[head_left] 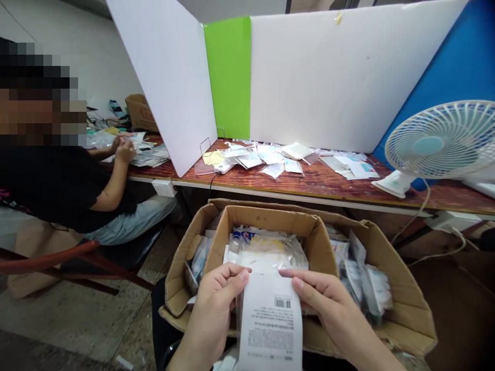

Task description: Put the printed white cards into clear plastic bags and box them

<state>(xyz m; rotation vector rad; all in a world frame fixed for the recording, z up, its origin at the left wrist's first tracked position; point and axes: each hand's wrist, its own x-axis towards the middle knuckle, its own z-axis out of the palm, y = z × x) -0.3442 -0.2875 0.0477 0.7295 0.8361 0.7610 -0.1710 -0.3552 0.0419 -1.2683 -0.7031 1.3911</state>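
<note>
White partition panels (309, 77) with a green strip (230, 77) rise at twelve o'clock, behind a reddish-brown wooden surface (247, 186) that runs across toward three o'clock. At nine o'clock a co-worker (50, 190) in a dark top sits with both hands raised near scattered packets. A large cardboard box (402, 304) spreads around six o'clock, below the surface's edge, with filled bags along its sides; a smaller carton (270, 215) stands inside it. Between two and three o'clock is a white fan (429, 144). Flat packets (251, 158) lie near the centre, just toward twelve. The left hand (216, 299), near seven o'clock, and the right hand (328, 299), between four and five, each pinch, thumb against fingers, an upper corner of a white printed card (270, 322) at six o'clock; clear plastic shows along its left edge. Its small barcode (283, 303) sits above blurred text.
</note>
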